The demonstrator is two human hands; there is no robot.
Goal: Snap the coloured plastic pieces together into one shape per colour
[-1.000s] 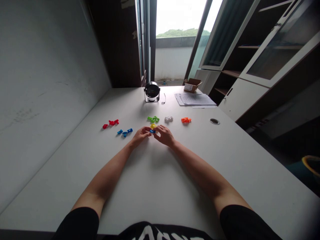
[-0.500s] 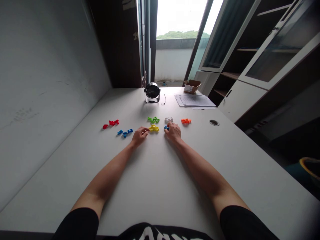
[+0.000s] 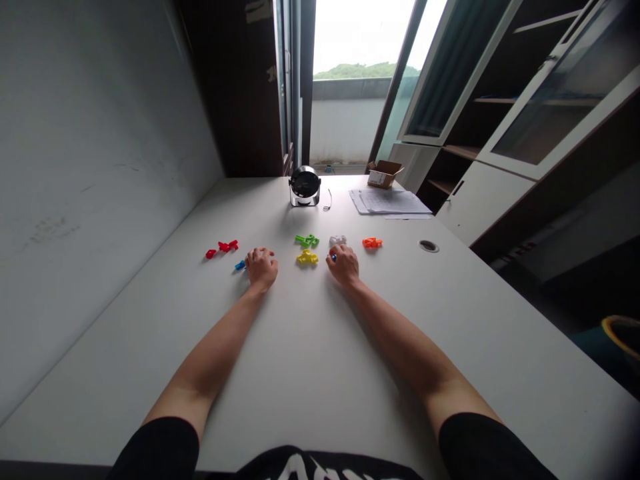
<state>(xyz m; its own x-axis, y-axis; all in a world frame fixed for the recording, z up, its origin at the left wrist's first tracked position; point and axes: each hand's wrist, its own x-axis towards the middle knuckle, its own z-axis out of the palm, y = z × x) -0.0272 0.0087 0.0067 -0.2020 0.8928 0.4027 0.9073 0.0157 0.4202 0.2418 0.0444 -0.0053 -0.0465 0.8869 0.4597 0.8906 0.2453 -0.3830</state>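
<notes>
My left hand (image 3: 262, 268) is over the small blue plastic pieces on the left, its fingers bent downward and slightly apart. It hides most of them; one blue piece (image 3: 240, 265) shows at its left edge. My right hand (image 3: 344, 264) rests on the table with closed fingers around a small blue plastic piece (image 3: 333, 257), mostly covered by the fingertips. Between the hands lies a cluster of yellow pieces (image 3: 307, 257), and just behind it a green cluster (image 3: 307, 241). White pieces (image 3: 338, 239) lie directly beyond my right hand.
Red pieces (image 3: 227, 246) lie at the left, orange pieces (image 3: 372, 243) at the right. Farther back on the white table (image 3: 310, 373) are a round black device on a stand (image 3: 305, 186), papers (image 3: 390, 201) and an open cardboard box (image 3: 384, 174). A cable hole (image 3: 429, 246) is at right.
My left hand has moved left, from beside the yellow pieces to over the blue ones. My right hand has shifted very slightly and still has the blue piece at its fingertips.
</notes>
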